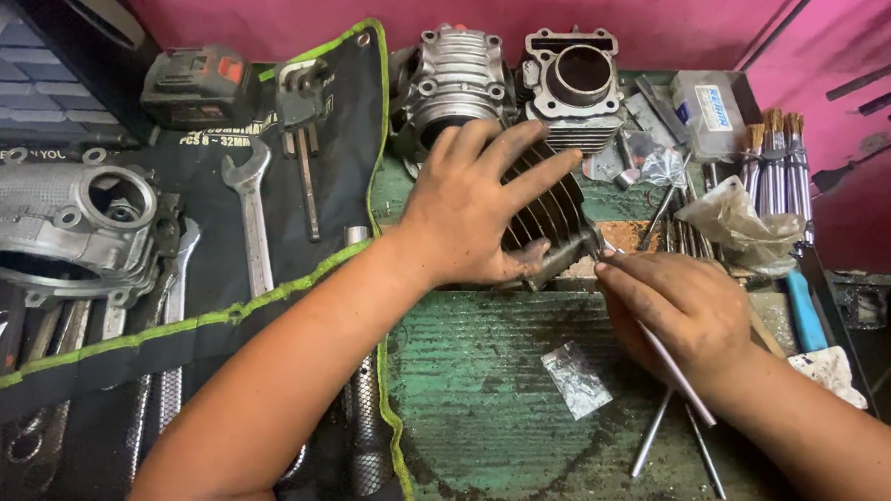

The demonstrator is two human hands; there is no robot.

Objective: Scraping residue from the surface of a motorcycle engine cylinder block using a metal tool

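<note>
My left hand (474,204) lies flat over a dark finned engine cylinder (554,211) on the green bench, fingers spread, thumb pressed against its lower side. My right hand (683,310) pinches a thin metal rod (676,371) and holds its tip against the cylinder's lower right edge, just beside my left thumb. Much of the cylinder is hidden under my left palm.
Two more finned cylinders (453,80) (573,85) stand at the back. A cylinder head (59,222) and spanners (254,224) rest on a black tool roll at left. Loose rods (674,441), a small plastic bag (576,378), brushes (777,156) and a crumpled bag (740,223) lie at right.
</note>
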